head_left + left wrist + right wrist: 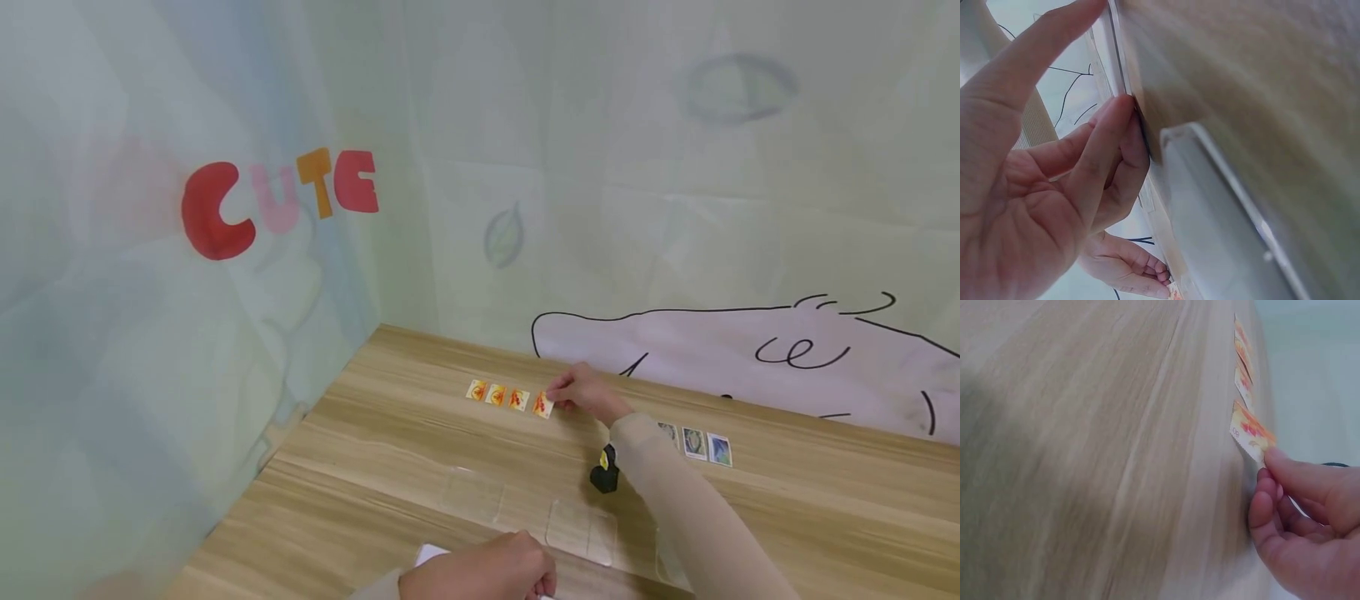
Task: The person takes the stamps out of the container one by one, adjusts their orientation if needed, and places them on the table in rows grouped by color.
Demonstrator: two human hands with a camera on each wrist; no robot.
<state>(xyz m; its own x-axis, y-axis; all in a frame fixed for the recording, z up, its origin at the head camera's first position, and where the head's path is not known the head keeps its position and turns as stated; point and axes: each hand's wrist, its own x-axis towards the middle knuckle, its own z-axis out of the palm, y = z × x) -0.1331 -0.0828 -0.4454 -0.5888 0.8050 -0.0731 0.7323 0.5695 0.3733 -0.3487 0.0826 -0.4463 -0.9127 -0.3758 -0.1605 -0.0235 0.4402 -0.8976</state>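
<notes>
Between thumb and fingertip my right hand (588,392) pinches an orange-and-white stamp (1250,430) by its edge. Serrated edges show on it, and it slants against the wooden table. It ends a row of similar orange stamps (496,395). Down at the front, my left hand (483,571) is partly cut off in the head view. Its thumb and curled fingers lie along the edge of a thin flat white piece (1105,53) in the left wrist view. A white corner (431,552) shows beside that hand.
Clear plastic cases (581,532) lie on the table (360,450) ahead of my left hand. A black object with a yellow patch (604,471) sits by my right forearm. Beyond the sleeve are darker stamps (694,443). Printed cloth walls (465,208) border the tabletop.
</notes>
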